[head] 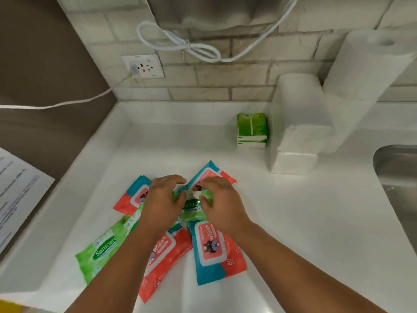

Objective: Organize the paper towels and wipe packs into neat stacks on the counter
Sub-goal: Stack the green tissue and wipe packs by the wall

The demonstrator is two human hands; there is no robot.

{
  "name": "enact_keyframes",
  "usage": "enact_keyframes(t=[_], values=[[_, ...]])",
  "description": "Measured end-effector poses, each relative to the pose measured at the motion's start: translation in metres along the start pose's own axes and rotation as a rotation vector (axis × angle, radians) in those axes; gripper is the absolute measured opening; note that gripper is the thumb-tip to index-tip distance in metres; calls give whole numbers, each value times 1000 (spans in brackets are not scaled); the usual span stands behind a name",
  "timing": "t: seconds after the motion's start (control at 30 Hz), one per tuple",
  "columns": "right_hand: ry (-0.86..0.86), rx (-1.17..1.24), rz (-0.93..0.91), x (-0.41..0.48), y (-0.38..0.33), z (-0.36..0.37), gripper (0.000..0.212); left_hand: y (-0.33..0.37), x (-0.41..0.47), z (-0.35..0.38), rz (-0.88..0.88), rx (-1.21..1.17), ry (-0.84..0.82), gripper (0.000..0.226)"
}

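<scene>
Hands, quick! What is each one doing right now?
Left hand: fingers curled, gripping the middle green wipe pack.
Right hand: fingers curled, gripping the same green wipe pack.

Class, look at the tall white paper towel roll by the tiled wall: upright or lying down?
Upright. The tall white paper towel roll stands on end, its hollow core opening facing up.
</scene>
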State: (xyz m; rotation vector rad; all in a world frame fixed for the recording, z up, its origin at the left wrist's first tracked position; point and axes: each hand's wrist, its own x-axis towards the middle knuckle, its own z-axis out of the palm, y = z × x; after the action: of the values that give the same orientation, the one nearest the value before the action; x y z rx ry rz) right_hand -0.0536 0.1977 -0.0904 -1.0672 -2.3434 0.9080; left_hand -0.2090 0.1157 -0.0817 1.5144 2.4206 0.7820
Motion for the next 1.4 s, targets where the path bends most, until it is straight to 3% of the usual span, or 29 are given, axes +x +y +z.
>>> enact_keyframes(t=[0.2,0.3,0.63,0.83,0.97,1.03,1.17,1.27,1.33,1.4], values=[[-86,38,-105,-16,-21,14,40,-38,-40,-6,-120,119,108,23],[-139,73,-177,-20,-32,27,39,-39,-61,-15,-230,130,147,40],[-347,0,-133,-38,-56,71,22,-64,-90,-34,-471,31,-19,67],[-316,-9,16,-36,-66,81,21,-75,-80,-45,-370,11,-108,63],[-303,4,91,-36,-67,83,24,-77,-67,-59,-283,-33,-223,43],[-280,50,129,-38,-66,82,21,-78,-60,-67,-247,-26,-266,48],[-55,199,207,-39,-66,75,7,-82,-38,-85,-136,-87,-339,58],[154,266,279,-35,-60,60,24,-74,-20,-91,-22,-188,-383,50],[136,389,335,-32,-57,46,39,-62,-9,-91,18,-263,-421,48],[69,538,365,-30,-52,32,35,-47,2,-87,92,-280,-451,47]])
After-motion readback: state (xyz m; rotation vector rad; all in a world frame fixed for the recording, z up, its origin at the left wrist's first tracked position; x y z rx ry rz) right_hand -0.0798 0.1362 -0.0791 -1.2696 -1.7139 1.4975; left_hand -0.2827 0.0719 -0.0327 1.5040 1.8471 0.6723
